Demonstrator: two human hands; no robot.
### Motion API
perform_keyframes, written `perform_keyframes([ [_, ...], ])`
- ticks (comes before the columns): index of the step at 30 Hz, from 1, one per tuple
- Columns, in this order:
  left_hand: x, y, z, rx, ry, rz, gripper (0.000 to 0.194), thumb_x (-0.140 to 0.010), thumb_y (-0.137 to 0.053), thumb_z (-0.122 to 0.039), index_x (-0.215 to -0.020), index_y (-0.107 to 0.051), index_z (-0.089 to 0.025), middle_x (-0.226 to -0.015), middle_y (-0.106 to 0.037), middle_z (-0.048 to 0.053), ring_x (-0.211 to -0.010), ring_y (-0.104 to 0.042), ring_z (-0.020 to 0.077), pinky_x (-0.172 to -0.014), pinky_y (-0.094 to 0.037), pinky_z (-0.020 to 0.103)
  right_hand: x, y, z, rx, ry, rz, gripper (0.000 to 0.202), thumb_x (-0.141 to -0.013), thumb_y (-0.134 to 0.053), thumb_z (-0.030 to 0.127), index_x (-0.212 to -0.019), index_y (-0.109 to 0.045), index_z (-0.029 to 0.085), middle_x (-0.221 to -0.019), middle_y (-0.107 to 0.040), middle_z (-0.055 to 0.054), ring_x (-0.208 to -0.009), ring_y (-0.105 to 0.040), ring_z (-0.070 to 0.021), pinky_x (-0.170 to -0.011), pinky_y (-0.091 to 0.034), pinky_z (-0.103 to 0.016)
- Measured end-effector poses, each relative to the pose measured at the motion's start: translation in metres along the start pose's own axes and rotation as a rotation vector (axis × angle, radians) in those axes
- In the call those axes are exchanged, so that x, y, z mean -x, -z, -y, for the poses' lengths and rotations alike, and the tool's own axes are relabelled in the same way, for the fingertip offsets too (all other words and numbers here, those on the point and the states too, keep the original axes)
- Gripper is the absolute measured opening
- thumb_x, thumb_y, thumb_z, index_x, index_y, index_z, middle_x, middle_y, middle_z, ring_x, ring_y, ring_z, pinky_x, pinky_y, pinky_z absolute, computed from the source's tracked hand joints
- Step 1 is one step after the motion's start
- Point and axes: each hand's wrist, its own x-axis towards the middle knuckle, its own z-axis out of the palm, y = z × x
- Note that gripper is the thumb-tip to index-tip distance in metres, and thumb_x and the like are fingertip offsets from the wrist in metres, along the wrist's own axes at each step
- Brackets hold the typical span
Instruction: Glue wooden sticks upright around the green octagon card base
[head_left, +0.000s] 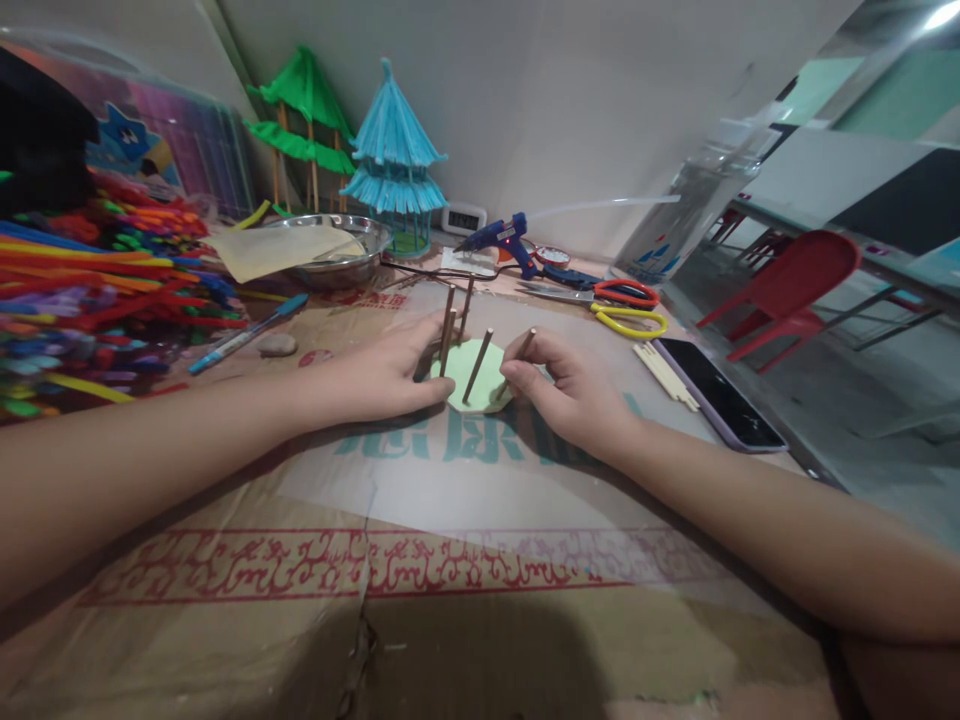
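A pale green many-sided disc lies flat in front of me, with several thin brown sticks standing on it, some slightly tilted. My left hand holds the disc at its left side, thumb along the front edge and fingers reaching behind, partly hidden by sticks. At the right edge, my right hand pinches another brown stick between thumb and fingers. The lower end of that stick is near the disc; whether it touches is hard to see.
Orange-and-yellow scissors, pale sticks and a phone lie to the right. Behind are a blue glue gun, metal bowl, blue model pavilion and green one. Colourful pipe cleaners crowd the left.
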Motion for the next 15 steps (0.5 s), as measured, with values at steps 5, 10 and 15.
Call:
perform_keyframes([
  [5,-0.0003,-0.0007,0.0005,0.005,0.004,0.003,0.071,-0.088,-0.058,-0.037,-0.153,-0.034,-0.021,-0.148,-0.054,0.011,-0.134,-0.054,0.0306,-0.117,-0.040,0.047,0.0001,0.0004,0.0008,0.017,0.001,0.008,0.016,-0.097,-0.054,0.024,-0.081,-0.054,0.020,-0.070,-0.059,0.002,-0.065,-0.055,-0.0133,-0.064,-0.043,-0.027],
  [10,-0.0006,-0.0006,0.0007,-0.010,0.013,0.006,0.071,-0.088,-0.059,-0.037,-0.152,-0.034,-0.021,-0.148,-0.054,0.012,-0.134,-0.054,0.0304,-0.116,-0.040,0.047,0.0005,-0.0002,0.0004,0.019,0.001,0.008,0.016,-0.097,-0.053,0.025,-0.082,-0.055,0.020,-0.070,-0.059,0.002,-0.065,-0.056,-0.0128,-0.065,-0.043,-0.026],
  [15,0.0004,-0.0027,0.0048,-0.016,0.025,-0.003,0.067,-0.089,-0.059,-0.038,-0.150,-0.037,-0.021,-0.145,-0.056,0.012,-0.133,-0.055,0.0289,-0.115,-0.041,0.044,0.0005,0.0000,0.0002,0.030,0.004,0.008,0.016,-0.097,-0.053,0.023,-0.082,-0.056,0.019,-0.070,-0.059,0.002,-0.065,-0.056,-0.0122,-0.065,-0.043,-0.026],
])
